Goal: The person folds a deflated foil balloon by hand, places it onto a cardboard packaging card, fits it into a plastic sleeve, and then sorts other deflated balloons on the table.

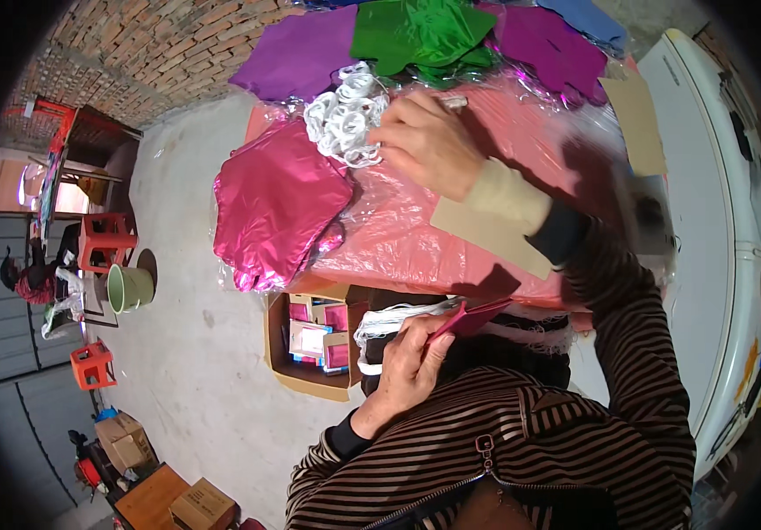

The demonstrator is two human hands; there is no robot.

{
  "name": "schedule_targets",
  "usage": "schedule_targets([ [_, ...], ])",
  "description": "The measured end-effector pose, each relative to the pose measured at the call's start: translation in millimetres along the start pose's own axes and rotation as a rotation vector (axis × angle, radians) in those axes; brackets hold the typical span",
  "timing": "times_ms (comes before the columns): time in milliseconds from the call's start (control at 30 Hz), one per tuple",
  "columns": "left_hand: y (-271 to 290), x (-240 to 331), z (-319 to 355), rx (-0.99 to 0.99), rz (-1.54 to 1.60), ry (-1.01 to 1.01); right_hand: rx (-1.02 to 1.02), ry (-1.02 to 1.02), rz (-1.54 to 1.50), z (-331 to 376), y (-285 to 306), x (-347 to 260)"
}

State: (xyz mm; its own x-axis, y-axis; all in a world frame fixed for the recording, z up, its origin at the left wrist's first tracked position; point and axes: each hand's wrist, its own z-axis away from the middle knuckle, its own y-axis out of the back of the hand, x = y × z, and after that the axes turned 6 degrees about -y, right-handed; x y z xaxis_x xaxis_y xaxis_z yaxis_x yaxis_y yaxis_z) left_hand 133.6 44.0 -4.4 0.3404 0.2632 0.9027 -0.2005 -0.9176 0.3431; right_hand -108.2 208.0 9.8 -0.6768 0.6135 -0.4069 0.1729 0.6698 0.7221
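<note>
Low at the table's front edge, my left hand (408,364) is closed on a folded magenta foil sheet (473,318), gripped between thumb and fingers. White cord strands (389,329) lie just beside that hand, over the dark lap area. Across the table, my right hand (429,141) has its fingers bent and drawn together at the right edge of a pile of white cord loops (343,110). Its fingertips touch the loops and are partly hidden. To the left of the pile lies a stack of shiny pink foil sheets (281,205).
Purple (301,55), green (420,35) and magenta foil stacks (552,53) line the table's far side. Cardboard pieces (491,237) lie on the pink plastic table cover (389,243). An open carton (310,382) holds small boxes beside the table. A white appliance (703,265) stands right.
</note>
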Motion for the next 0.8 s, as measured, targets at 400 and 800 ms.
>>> schedule_targets([
  [400, 13, -13, 8, 0.084, 0.465, 0.373, 0.008, -0.417, -0.67, -25, 23, 9],
  [800, 8, -5, -23, 0.155, 0.934, 0.6, -0.174, -0.613, -0.469, 104, 127, 16],
])
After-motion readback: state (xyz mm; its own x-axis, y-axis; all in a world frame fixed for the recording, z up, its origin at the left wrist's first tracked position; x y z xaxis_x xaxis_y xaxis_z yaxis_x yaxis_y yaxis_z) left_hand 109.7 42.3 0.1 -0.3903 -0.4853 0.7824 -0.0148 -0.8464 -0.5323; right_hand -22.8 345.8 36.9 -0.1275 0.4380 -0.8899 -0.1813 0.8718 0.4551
